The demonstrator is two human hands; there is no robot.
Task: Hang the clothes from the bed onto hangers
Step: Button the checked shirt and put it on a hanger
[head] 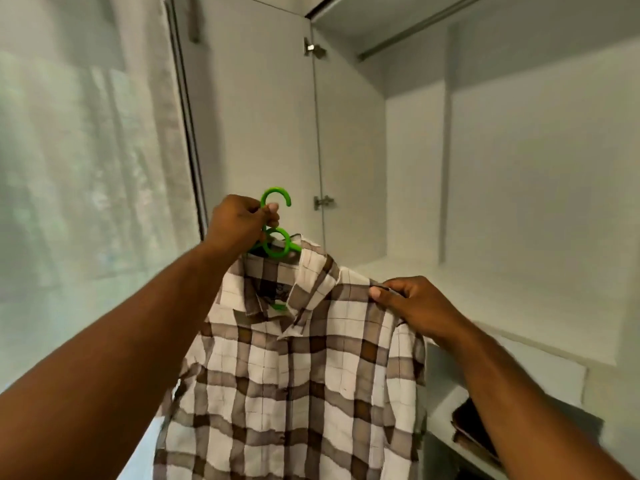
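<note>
A brown and white checked shirt [294, 375] hangs on a green plastic hanger [277, 245], held up in front of an open white wardrobe. My left hand [239, 225] grips the hanger's neck just below its hook. My right hand [415, 308] pinches the shirt's right shoulder seam. The hanger's arms are hidden inside the shirt; only the hook, a ring and a bit under the collar show.
A metal hanging rail [415, 29] runs across the wardrobe's top right. The open wardrobe door [263, 116] stands behind the hanger. A white shelf [502, 313] lies below, with dark folded items [474, 424] lower right. A curtained window [86, 168] fills the left.
</note>
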